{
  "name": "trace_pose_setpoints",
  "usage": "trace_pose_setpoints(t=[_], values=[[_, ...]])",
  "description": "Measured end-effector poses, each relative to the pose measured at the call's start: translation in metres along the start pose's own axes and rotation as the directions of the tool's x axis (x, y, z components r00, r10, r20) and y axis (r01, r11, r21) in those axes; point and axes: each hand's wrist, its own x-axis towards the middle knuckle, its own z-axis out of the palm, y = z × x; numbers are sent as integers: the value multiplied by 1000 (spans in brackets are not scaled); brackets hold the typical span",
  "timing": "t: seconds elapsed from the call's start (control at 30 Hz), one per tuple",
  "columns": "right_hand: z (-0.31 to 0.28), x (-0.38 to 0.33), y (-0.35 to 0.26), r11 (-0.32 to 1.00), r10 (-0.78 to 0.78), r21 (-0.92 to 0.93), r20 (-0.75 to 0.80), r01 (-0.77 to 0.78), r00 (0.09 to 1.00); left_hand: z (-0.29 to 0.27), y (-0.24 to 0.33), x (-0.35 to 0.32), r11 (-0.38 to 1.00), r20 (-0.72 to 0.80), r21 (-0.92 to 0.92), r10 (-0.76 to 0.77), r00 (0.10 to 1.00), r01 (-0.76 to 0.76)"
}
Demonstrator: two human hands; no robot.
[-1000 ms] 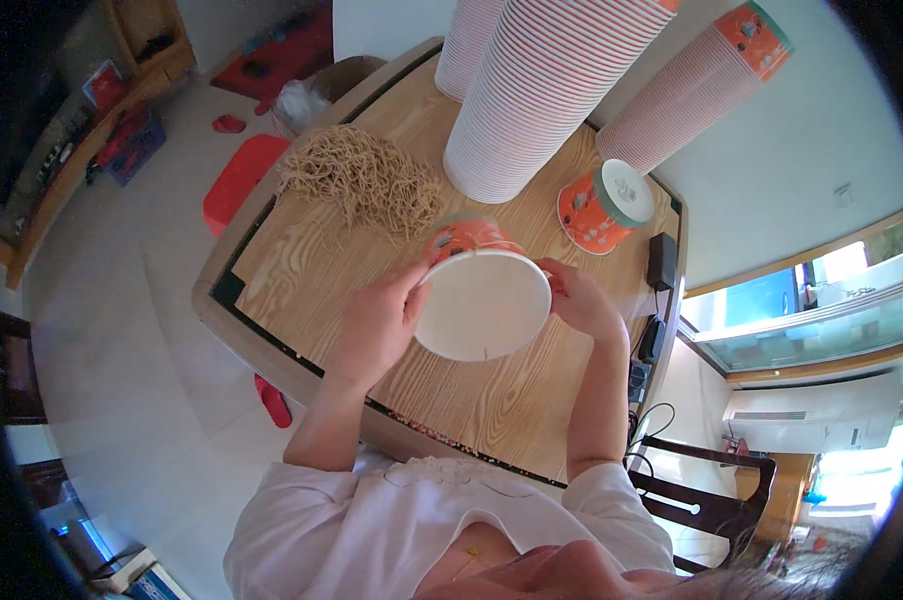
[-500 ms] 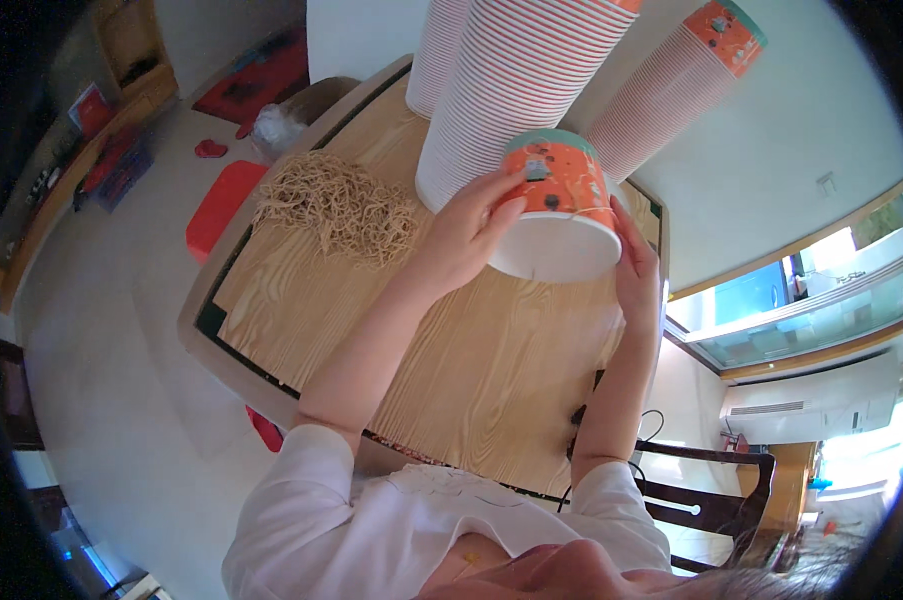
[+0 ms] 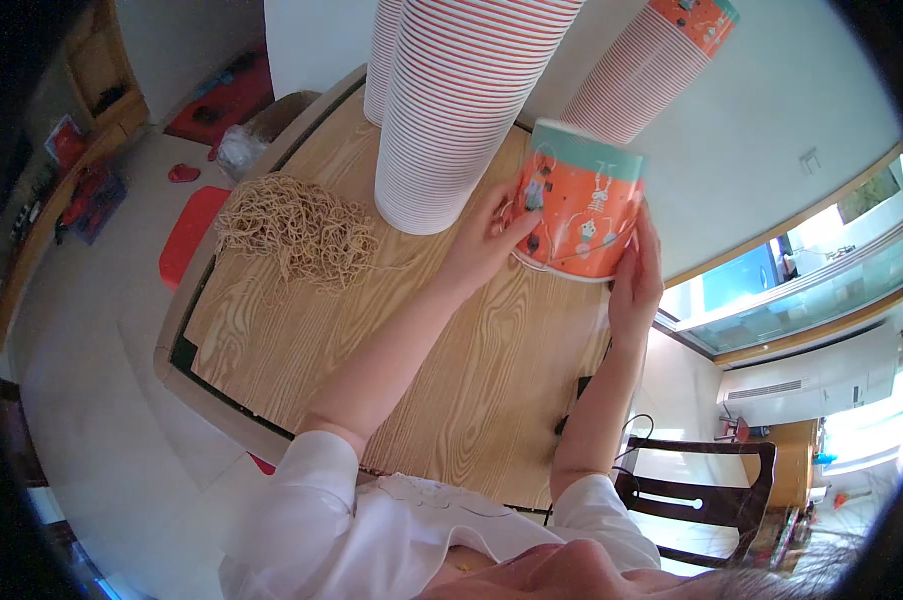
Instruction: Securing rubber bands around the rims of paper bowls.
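Note:
Between my two hands is an orange paper bucket [image 3: 581,210] with a teal band and printed figures, its wide white rim downward. My left hand [image 3: 486,240] grips its left side, the thumb laid on the printed wall. On the opposite side, the fingers of my right hand [image 3: 638,275] press against the wall near the rim. A thin pale strand seems to run across the bucket's lower part. The bucket is raised above the wooden table [image 3: 441,370]. Left of my left hand lies a tangled heap of tan, string-like strands [image 3: 296,230].
Tall stacks of nested paper buckets [image 3: 461,110] stand at the table's far side, with another stack [image 3: 641,85] behind the held bucket. A red stool [image 3: 186,235] is beside the table's left edge. A dark wooden chair [image 3: 696,500] stands at right.
The bucket has tipped so that its printed side faces me; its white inside, seen before, is now hidden. Both hands still hold it. The view has shifted slightly.

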Motion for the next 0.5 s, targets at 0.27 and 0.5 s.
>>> trace_pose_setpoints(t=[0.27,0.5], values=[[30,31,61,912,106,410,-285,22,953,13,-33,93,961,19,173,214,977,-214],[54,18,134,940,227,324,-364,-106,903,5,-85,136,946,174,216,207,963,-242]])
